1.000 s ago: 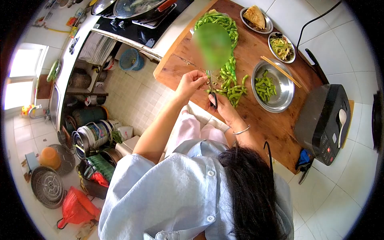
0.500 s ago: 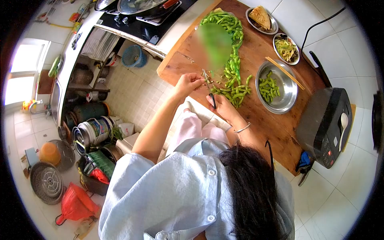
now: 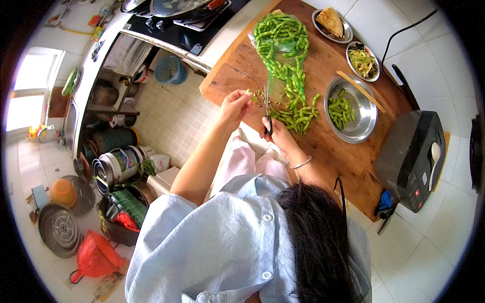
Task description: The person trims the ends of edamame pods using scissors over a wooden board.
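Observation:
My left hand (image 3: pixel 235 108) is closed at the table's near edge, pinching a small green soybean pod (image 3: pixel 254 99) that its fingers partly cover. To its right, my right hand (image 3: pixel 281 137) grips black-handled scissors (image 3: pixel 266 99), blades pointing away from me and a little apart from the left fingers. Just beyond the right hand lies a loose heap of soybean pods (image 3: pixel 293 118). It runs up into a larger pile of pods (image 3: pixel 281 35) in a green mesh bag. A steel bowl (image 3: pixel 365 118) on the right holds several pods.
Chopsticks (image 3: pixel 361 91) rest across the steel bowl. Behind it stand a dish of sliced vegetables (image 3: pixel 362 61) and a plate with flatbread (image 3: pixel 329 21). A black rice cooker (image 3: pixel 406 156) is at the right, a stove (image 3: pixel 189 30) at the upper left. Small trimmings lie on the wooden table (image 3: pixel 333 156).
The scissors have swung away from my left fingers, and their blades now point more straight ahead. My left hand has shifted slightly left with the pod.

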Motion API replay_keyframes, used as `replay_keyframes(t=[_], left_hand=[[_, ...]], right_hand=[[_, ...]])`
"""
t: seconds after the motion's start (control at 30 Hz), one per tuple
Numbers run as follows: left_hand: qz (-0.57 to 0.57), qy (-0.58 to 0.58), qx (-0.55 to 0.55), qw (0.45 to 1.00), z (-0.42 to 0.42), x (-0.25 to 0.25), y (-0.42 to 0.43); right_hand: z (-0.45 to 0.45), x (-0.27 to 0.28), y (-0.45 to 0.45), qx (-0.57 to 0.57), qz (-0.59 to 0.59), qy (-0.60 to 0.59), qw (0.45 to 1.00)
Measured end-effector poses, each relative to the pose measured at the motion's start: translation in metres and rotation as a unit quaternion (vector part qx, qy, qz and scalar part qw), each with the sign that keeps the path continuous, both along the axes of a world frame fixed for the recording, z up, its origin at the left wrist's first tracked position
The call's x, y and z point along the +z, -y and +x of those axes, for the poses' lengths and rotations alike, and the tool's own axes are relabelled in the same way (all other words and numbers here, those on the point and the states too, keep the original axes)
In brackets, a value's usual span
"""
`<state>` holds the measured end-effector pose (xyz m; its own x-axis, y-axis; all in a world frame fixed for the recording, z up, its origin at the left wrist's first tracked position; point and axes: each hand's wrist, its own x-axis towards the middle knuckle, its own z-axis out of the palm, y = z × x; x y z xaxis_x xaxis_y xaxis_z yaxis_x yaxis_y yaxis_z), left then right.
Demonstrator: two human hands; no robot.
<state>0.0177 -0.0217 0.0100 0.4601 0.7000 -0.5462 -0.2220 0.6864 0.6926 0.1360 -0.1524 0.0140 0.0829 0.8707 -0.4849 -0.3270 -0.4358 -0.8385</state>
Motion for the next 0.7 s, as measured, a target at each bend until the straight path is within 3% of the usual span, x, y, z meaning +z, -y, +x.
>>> replay_keyframes(t=[0.7], left_hand=[[-0.082, 0.1, 0.155, 0.979, 0.018, 0.002, 0.03]], right_hand=[[-0.013, 0.004, -0.004, -0.001, 0.051, 0.012, 0.999]])
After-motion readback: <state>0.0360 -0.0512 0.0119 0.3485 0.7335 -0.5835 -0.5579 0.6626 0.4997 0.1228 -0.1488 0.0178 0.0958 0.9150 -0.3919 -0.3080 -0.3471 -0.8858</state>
